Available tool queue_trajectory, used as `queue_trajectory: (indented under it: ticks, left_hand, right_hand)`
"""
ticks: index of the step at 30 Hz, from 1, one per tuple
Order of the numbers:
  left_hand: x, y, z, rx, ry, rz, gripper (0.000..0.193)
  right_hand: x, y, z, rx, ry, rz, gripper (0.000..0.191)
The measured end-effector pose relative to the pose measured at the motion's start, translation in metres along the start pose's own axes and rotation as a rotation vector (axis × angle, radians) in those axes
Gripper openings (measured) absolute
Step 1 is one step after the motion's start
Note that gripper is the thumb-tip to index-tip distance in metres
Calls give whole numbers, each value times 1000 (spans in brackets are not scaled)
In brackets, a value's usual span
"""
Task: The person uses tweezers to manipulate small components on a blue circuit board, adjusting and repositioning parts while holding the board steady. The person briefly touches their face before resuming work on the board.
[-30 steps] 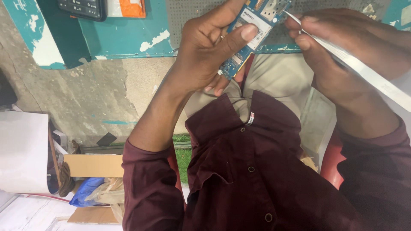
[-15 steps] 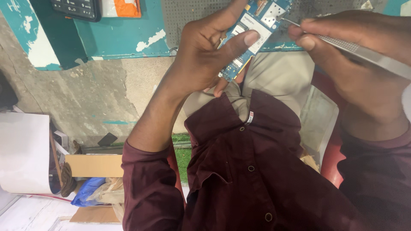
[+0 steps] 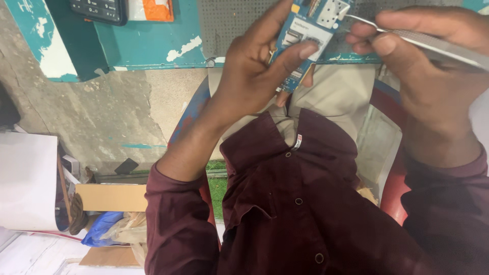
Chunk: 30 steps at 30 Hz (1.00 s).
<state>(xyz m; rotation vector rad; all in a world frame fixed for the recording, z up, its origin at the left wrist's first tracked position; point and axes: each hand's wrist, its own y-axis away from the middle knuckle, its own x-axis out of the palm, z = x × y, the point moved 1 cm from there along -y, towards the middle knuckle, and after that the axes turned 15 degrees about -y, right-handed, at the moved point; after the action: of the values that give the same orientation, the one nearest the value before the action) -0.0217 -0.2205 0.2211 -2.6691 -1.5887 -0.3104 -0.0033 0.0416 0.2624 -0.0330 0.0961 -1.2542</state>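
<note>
The left hand (image 3: 254, 71) grips a small blue circuit board (image 3: 305, 35) at the far edge of the view, thumb pressed across its face and fingers curled behind it, above the teal workbench edge (image 3: 147, 48). The right hand (image 3: 433, 76) pinches a pair of metal tweezers (image 3: 407, 38) between thumb and forefinger, their tip touching the board's far right corner. Compared with half a second ago, the board and both hands sit slightly farther up in view, and the tweezers lie flatter while their tip stays on that corner.
</note>
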Motion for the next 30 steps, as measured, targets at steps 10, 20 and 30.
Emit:
queue_trajectory:
  ticks: [10, 20, 30]
  left_hand:
    - [-17, -4, 33, 531, -552, -145, 27]
    - [-11, -20, 23, 665, -554, -145, 27]
    - [-12, -16, 12, 627, -545, -110, 18]
  right_hand:
    - [-11, -2, -21, 98, -610, -135, 16]
    - [2, -1, 0, 155, -514, -182, 18]
    - [17, -2, -15, -58, -561, -71, 17]
